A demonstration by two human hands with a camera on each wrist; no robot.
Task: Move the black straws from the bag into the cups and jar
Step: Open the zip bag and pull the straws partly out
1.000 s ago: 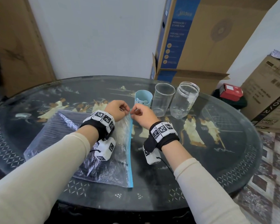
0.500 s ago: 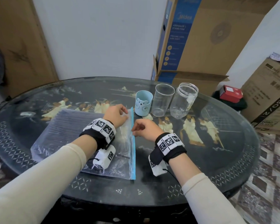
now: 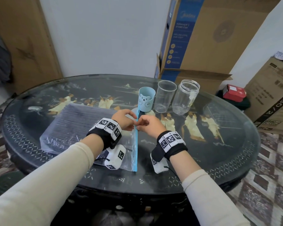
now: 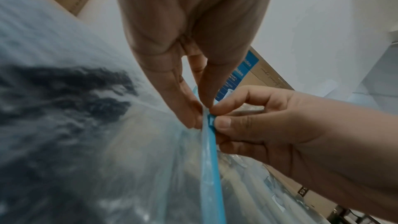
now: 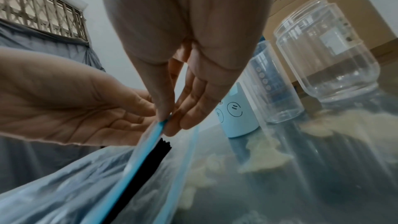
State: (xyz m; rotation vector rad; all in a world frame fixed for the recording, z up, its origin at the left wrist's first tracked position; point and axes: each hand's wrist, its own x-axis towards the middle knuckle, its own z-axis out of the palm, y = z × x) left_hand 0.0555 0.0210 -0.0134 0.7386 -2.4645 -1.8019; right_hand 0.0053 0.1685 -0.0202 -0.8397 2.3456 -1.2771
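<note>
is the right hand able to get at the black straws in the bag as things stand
Probably not yet. The black straws lie inside the bag, and both the right hand and left hand pinch its blue zip strip, whose mouth looks barely parted.

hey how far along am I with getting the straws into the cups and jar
Nothing moved yet: the blue cup, clear cup and jar are empty. In hand: left hand and right hand pinch the bag at its blue zip. Left: all black straws.

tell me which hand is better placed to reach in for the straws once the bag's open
Probably the right hand: it is on the zip strip side where the bag opens, nearer the blue cup. The left hand lies over the bag, pinching the strip too.
</note>
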